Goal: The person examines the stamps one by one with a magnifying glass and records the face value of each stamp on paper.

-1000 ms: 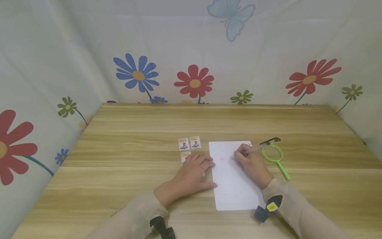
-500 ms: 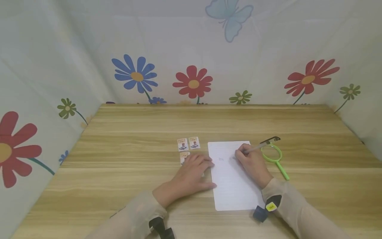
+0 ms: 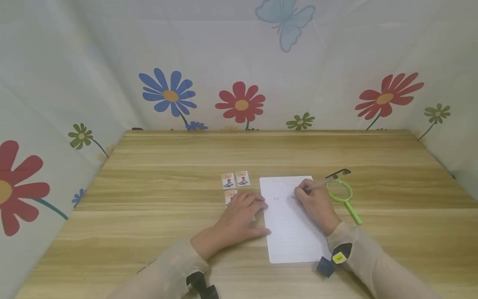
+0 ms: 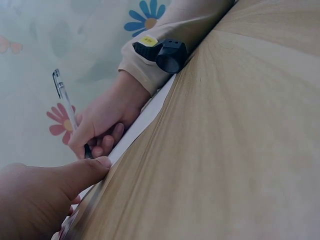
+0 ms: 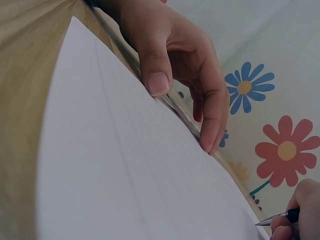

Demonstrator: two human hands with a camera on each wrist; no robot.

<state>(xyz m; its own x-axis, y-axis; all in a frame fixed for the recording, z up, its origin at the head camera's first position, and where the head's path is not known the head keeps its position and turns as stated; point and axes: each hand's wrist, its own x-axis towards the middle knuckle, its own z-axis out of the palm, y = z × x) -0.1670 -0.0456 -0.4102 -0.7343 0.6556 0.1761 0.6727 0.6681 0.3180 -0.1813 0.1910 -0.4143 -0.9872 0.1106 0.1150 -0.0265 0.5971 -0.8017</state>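
A lined white sheet of paper [image 3: 291, 236] lies on the table with small faint marks near its upper left. My right hand [image 3: 317, 207] grips a pen [image 3: 323, 182] with a clear barrel and a dark clip. In the right wrist view the tip of the pen [image 5: 265, 221] meets the paper [image 5: 100, 150]. My left hand [image 3: 239, 220] rests at the paper's left edge, its thumb and fingertips touching that edge. Under and beside its fingers lie small picture cards [image 3: 242, 178]; one card [image 3: 230, 196] is partly covered by the hand.
A green magnifying glass [image 3: 352, 211] lies right of the paper, close to the right hand. The wooden table [image 3: 149, 166] reaches back to a flower-print curtain [image 3: 321, 83]. Each wrist wears a dark strap with a camera [image 3: 325, 267].
A few more faint marks show on the paper near the pen tip. The pen tilts slightly differently; the left hand keeps its place. The whole head view has shifted a little.
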